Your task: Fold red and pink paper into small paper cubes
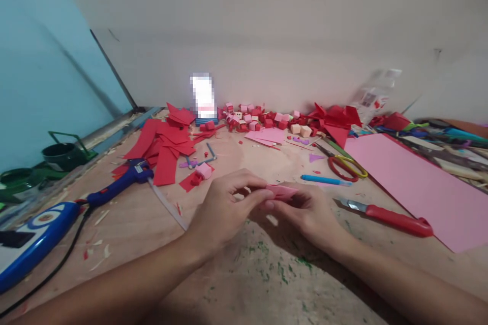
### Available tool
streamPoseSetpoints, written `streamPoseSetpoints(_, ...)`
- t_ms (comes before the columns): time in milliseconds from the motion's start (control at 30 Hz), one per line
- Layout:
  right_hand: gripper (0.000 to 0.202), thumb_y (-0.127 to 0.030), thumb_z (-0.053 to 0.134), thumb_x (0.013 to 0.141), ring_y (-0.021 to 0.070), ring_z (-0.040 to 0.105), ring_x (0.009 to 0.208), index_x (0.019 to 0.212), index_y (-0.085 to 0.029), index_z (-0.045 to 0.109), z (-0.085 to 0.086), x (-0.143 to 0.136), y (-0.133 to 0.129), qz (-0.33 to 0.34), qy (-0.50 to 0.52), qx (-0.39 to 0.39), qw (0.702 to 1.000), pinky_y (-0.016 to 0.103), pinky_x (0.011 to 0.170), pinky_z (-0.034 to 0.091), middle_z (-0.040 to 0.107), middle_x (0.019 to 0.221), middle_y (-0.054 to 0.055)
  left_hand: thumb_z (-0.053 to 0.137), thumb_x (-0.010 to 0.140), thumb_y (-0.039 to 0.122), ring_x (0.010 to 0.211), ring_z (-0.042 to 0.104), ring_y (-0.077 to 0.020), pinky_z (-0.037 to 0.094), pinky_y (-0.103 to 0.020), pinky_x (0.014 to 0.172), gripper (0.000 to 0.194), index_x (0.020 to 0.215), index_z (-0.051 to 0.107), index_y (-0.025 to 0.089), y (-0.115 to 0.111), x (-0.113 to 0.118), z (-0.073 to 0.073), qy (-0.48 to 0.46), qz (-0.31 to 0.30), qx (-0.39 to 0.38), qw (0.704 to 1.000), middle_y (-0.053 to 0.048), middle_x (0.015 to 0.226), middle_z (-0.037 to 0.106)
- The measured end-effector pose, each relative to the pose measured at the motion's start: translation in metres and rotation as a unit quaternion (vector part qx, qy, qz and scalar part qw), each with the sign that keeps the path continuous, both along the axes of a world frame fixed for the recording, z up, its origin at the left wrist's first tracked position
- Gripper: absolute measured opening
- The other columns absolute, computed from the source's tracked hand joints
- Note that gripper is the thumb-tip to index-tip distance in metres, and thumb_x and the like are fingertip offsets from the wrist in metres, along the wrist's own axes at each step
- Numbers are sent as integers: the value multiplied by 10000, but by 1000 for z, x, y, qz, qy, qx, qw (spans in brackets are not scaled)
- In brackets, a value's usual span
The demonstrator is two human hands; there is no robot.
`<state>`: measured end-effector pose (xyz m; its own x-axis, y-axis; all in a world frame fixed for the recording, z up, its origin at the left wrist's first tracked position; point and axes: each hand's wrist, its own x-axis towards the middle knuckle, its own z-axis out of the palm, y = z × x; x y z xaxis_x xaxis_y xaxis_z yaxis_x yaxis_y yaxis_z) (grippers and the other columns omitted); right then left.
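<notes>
Nearest the camera, two bare forearms [152, 264] reach over the surface [236, 289]. Between the left hand [229, 203] and right hand [316, 213] is a small pink paper [282, 191], apparently being shaped; each grip pinches it, thumb against fingers. Holding that shape seems to call for light, even pressure. A knife [396, 218] beside the right hand points its blade inward, a likely hazard. Beyond lie a blue pen [324, 180], scissors [331, 156] and paper cubes [251, 124]; leftward, red strips [165, 162] and a glue gun [122, 183].
</notes>
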<state>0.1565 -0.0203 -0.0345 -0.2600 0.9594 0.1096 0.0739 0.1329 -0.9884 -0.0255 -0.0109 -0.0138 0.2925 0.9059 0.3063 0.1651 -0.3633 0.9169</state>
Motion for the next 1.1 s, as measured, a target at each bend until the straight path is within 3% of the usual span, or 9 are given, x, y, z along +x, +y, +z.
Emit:
streamPoseSetpoints(167,111,-319,779,797,191,684,776,842,-217,782,6,-2,-2,-23,19,17,999,288,704,538,770,818,40,708,895,247,750,677,-143,506,-250,679,94,852,773,194,0,-1,0,-19,-21,-36,999,-4,852,719)
streamPoseSetpoints(433,108,-332,759,839,161,669,731,844,-237,809,4,2,0,-26,10,70,997,258,668,529,769,820,32,727,863,194,765,649,-128,474,-230,699,63,823,775,195,1,-1,3,-7,-23,-5,1000,11,811,725)
streamPoseSetpoints(600,126,-338,770,811,169,663,722,801,-215,797,5,3,1,-28,-7,54,998,264,653,523,757,780,34,688,891,198,741,656,-133,488,-228,675,149,769,769,177,0,0,5,-3,-11,-2,1000,-12,781,722)
streamPoseSetpoints(833,141,-325,814,750,147,597,648,726,-195,765,7,3,2,-57,40,-6,998,272,628,468,709,692,14,688,892,313,543,645,-149,536,-249,513,181,828,746,154,-1,3,4,-34,-44,-94,994,-27,694,722)
streamPoseSetpoints(1100,177,-329,850,718,142,591,658,764,-177,772,3,3,3,-60,116,-68,989,275,636,440,715,727,23,647,888,277,543,635,-139,519,-240,515,188,805,738,134,-2,4,1,13,-22,-84,996,-33,722,709)
